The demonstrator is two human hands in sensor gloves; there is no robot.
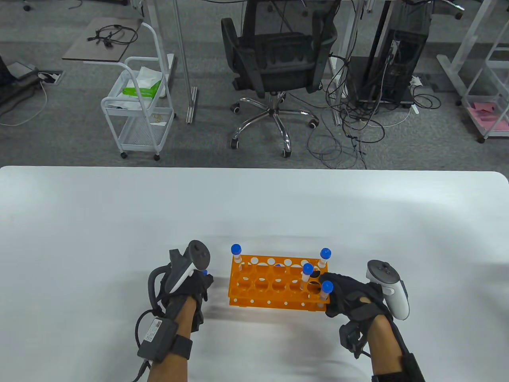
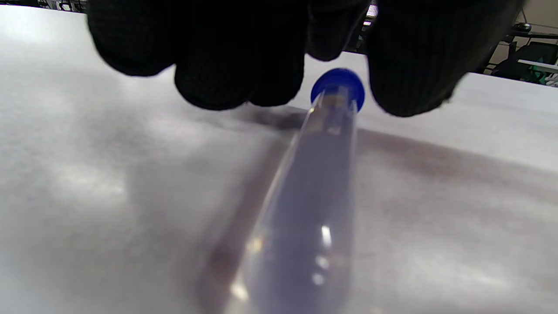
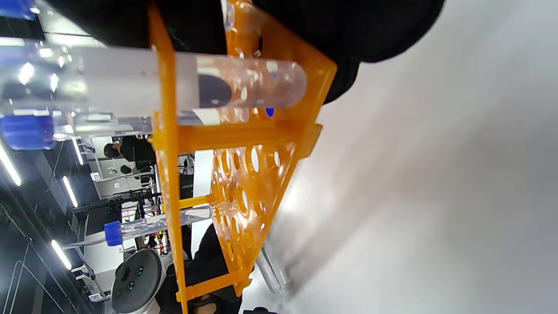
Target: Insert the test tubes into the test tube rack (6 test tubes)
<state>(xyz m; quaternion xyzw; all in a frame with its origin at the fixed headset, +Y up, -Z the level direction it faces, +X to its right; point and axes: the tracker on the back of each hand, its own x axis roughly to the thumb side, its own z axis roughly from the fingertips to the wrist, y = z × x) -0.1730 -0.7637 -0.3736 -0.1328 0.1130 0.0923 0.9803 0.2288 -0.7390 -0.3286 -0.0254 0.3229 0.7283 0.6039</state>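
Observation:
The orange test tube rack (image 1: pixel 274 288) stands on the white table (image 1: pixel 254 207) near the front edge. Several blue-capped test tubes stand in it, at the back left corner (image 1: pixel 236 251) and in the right end holes (image 1: pixel 326 287). My right hand (image 1: pixel 344 294) grips the rack's right end; in the right wrist view the rack (image 3: pixel 244 139) fills the frame, with a tube (image 3: pixel 244 83) in it under my fingers. My left hand (image 1: pixel 191 278), left of the rack, pinches the blue cap end of a clear test tube (image 2: pixel 314 196) lying low over the table.
The table's far edge runs across the middle of the table view. Beyond it stand an office chair (image 1: pixel 278 67), a white trolley (image 1: pixel 139 111) and loose cables on the floor. White table surface (image 1: pixel 119 223) lies to the left and behind the rack.

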